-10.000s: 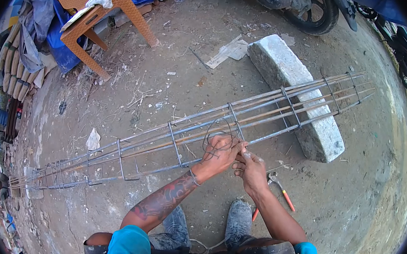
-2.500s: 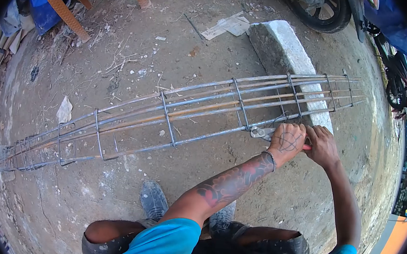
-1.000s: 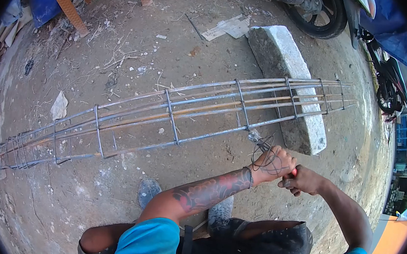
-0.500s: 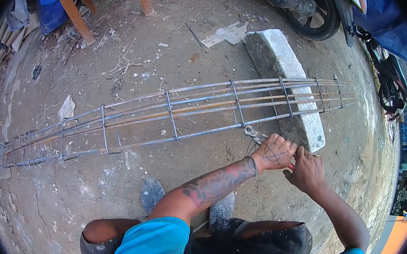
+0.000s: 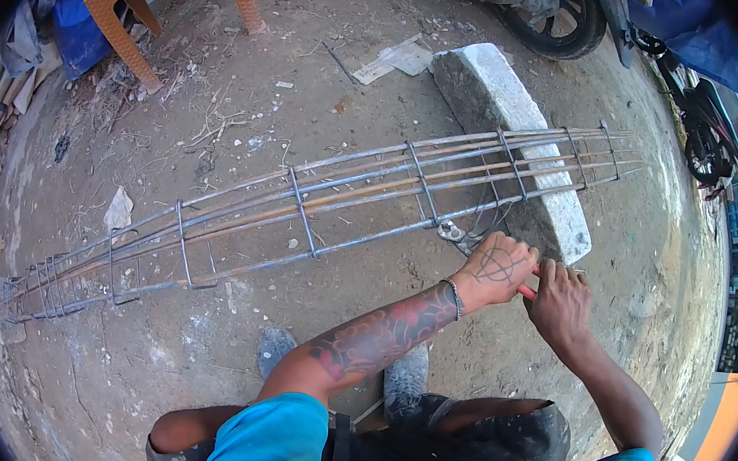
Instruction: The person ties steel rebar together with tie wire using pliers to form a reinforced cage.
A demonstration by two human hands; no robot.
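Note:
My left hand [image 5: 497,269] is closed around the handles of red-handled pincers [image 5: 451,232]. Beside it, my right hand [image 5: 562,302] also grips the red handle ends, its fingers wrapped round them. The metal jaws sit against the near lower bar of a long rebar cage [image 5: 304,211], close to one of its square ties. Thin wire [image 5: 487,217] loops up near the jaws; whether they bite on it I cannot make out. The cage's right end rests across a pale concrete block [image 5: 558,209].
An orange-brown plastic table [image 5: 125,38] stands at the upper left. A motorcycle wheel [image 5: 567,23] is at the top right, with another motorcycle [image 5: 706,139] further right. Flattened cardboard [image 5: 394,60] lies behind the cage. My shoes [image 5: 406,381] are on the dirt floor below it.
The pincers' head has turned slightly, and more red handle shows between my hands. A wire loop now stands out above the jaws. The whole view has shifted a little.

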